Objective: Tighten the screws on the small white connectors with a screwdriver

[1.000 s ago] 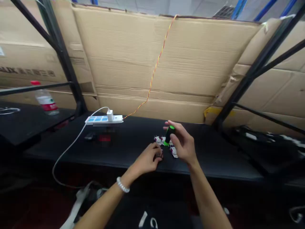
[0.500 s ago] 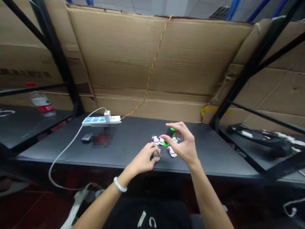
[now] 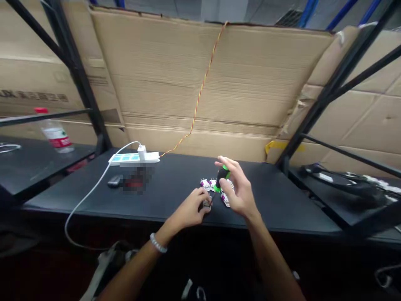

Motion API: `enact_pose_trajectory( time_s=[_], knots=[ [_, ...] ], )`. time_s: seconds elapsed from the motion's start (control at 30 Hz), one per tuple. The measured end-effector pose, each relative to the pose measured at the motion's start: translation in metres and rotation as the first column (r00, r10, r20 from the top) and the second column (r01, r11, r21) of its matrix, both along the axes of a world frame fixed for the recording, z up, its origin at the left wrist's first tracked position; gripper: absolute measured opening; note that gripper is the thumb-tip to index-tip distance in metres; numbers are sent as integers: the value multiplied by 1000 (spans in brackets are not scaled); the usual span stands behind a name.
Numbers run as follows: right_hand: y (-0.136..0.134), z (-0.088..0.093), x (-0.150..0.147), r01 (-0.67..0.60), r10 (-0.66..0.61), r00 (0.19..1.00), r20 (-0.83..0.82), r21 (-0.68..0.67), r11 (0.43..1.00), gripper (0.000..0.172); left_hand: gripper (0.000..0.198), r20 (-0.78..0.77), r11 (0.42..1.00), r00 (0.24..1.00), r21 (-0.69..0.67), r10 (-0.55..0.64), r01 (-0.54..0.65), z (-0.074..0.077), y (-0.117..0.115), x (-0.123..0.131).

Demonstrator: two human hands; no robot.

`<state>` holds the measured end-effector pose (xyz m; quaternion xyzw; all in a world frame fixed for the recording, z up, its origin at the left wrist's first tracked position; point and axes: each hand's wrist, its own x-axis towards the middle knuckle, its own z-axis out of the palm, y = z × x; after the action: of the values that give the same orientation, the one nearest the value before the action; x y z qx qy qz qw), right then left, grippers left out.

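- Wears a pale beaded bracelet (image 3: 158, 243) on the left wrist, short of the surface.
- Pinches a small part (image 3: 206, 204) in the left hand (image 3: 191, 207), near the front edge of the black surface (image 3: 175, 175); hides much of it behind the fingers.
- Grips the handle of a black-and-green screwdriver (image 3: 223, 174) in the right hand (image 3: 237, 189), tilted, shaft slanting down to the small part; cannot tell whether tip and part touch.
- Blocks some of the white-and-purple pieces (image 3: 205, 184) with the right hand and screwdriver; shows others clustered just beyond the left hand and beside the shaft.
- Farther left, well apart from both hands, shows a dark rounded object (image 3: 114, 181) beside a pixelated reddish patch (image 3: 134, 177), too blurred to name.
- Along the rear, shows a white power strip (image 3: 127, 159) bearing a white plug (image 3: 142, 152), with a white cable (image 3: 94, 189) looping down past the front edge.
- Off to the sides, shows a red-capped bottle (image 3: 58, 136) crossed by a metal bar at left, dark gear (image 3: 341, 184) at right.
- Behind everything, shows cardboard (image 3: 169, 75), a twisted red-yellow wire (image 3: 202, 85) and slanting black posts (image 3: 78, 71).
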<state>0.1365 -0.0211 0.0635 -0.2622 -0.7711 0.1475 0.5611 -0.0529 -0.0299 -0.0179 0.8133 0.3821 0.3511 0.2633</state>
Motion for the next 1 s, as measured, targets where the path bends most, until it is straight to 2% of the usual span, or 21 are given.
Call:
enact_pose_trajectory(
  time_s=[0.07,0.13,0.2,0.23,0.27,0.33,0.4,0.43,0.5,0.57,0.6,0.73,0.8,0.87,0.93,1.0],
  knots=[
    [-1,1,1,-85,84,996,-10,-47,995,51,15,-8,1000,1000,7,-3,3,0,0,0],
    [-2,3,2,16,-16,1000,-5,17,1000,43,16,-13,1000,1000,11,5,-5,-1,0,0],
    [-3,5,2,156,-158,987,4,128,979,34,16,-9,1000,1000,10,9,-9,-1,0,0],
    [-4,6,2,180,-184,983,13,157,971,35,15,-4,1000,1000,10,10,-10,-1,0,0],
    [-4,6,2,157,-163,986,24,150,976,38,15,1,1000,1000,10,9,-9,-2,0,0],
    [-4,4,1,22,-24,999,38,54,998,47,16,1,1000,1000,11,5,-5,-3,1,0],
    [-3,3,1,-60,61,998,14,-26,998,47,17,-5,1000,1000,12,4,-4,-3,1,0],
    [-3,2,1,-29,29,1000,2,-22,999,43,16,-9,1000,1000,11,4,-4,-4,2,0],
    [-2,4,2,135,-135,991,4,52,989,33,15,-12,1000,1000,11,3,-3,-4,2,0],
    [-2,6,2,224,-230,973,36,113,968,35,14,-10,1000,1000,7,9,-9,-3,2,0],
    [-2,6,3,202,-209,976,63,104,974,40,13,-11,1000,1000,3,11,-11,-3,1,0],
    [-2,4,6,-23,25,997,77,-22,999,51,12,-13,1000,1000,7,8,-8,-3,1,0],
    [-1,3,7,-10,11,999,39,-16,1000,45,14,-15,1000,1000,14,3,-3,-4,1,0],
    [-1,3,6,89,-90,996,27,59,994,36,14,-16,1000,1000,12,6,-6,-4,2,0],
    [-2,5,5,164,-170,985,37,139,977,35,14,-9,1000,1000,15,7,-7,-4,2,0],
    [-3,6,4,99,-110,991,74,132,986,39,13,-4,1000,1000,16,6,-6,-3,1,0]
  ],
)
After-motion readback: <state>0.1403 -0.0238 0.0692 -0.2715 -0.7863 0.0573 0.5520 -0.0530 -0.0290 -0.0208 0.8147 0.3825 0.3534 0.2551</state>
